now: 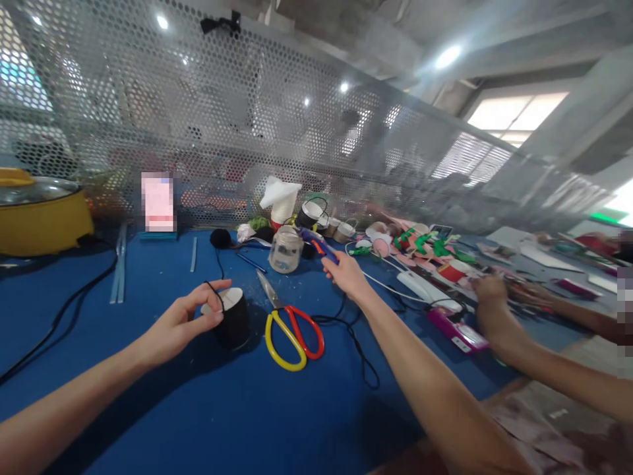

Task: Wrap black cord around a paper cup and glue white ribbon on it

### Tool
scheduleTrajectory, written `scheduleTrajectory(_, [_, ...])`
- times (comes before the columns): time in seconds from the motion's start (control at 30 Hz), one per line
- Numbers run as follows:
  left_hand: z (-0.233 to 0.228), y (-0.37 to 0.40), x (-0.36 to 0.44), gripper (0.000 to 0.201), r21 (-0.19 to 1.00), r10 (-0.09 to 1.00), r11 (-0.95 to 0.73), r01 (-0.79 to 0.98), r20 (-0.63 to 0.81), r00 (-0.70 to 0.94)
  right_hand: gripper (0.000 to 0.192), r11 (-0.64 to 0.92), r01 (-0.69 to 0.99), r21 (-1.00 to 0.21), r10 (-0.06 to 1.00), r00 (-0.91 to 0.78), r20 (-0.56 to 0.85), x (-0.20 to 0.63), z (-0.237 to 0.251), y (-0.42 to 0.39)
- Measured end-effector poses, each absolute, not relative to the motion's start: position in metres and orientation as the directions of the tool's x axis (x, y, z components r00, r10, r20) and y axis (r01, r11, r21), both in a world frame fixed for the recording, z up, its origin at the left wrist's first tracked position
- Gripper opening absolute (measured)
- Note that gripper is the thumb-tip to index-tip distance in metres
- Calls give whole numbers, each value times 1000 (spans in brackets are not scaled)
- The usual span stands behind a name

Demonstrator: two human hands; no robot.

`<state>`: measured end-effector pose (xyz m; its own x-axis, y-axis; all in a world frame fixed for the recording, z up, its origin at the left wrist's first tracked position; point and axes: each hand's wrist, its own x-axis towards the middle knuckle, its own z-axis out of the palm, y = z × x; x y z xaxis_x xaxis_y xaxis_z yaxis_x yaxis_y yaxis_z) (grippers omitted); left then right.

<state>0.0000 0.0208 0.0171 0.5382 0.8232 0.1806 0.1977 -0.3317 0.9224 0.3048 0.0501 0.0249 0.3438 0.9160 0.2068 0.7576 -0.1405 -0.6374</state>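
- L hand (185, 323), nearest to cam, left of the scissors (291, 330): grip closed w/ thumb + fingertips on a small black-wrapped cup (232, 320) standing on the blue bench (208, 415); a thin black loop sits at the cup's rim by the fingers.
- Scissors lie flat just right of the cup, yellow + red handles toward cam, blades pointing away.
- Black cord (359, 349) snakes on the bench right of the scissors' handles.
- R hand (346, 274), beyond + right of the scissors: grip wrapped on a blue/orange glue gun (316, 244), its nozzle toward a clear jar (285, 251).
- Co-worker's hand (487, 297), well right of the scissors, rests near a pink flat box (457, 330); can't tell what it holds.
- Behind the jar, far from the scissors: white cone (281, 194), small black-trimmed cups (311, 214), black ball (220, 238).
- Far right of the scissors: clutter of red/green/pink craft bits (425, 247).
- Far left of them: yellow pot (42, 221) w/ lid.
- Perforated metal screen (222, 132) closes off the bench's back edge.
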Motion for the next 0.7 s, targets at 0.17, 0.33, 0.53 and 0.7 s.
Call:
scheduleTrajectory(0.17, [20,18,2,20,913,806,-347,212,175,566,33,-214,868,-447,853,390,348,288,66,54])
scheduleTrajectory(0.33, [21,15,3,17,889,778,-400,222,201,596,32,-273,908,-318,863,377,337,247,68,69])
scheduleTrajectory(0.53, [21,14,3,16,872,769,-427,239,210,604,39,-284,922,-263,896,353,271,235,66,68])
scheduleTrajectory(0.7, [21,14,2,15,871,769,-431,234,219,600,48,-248,934,-258,908,317,274,244,67,57])
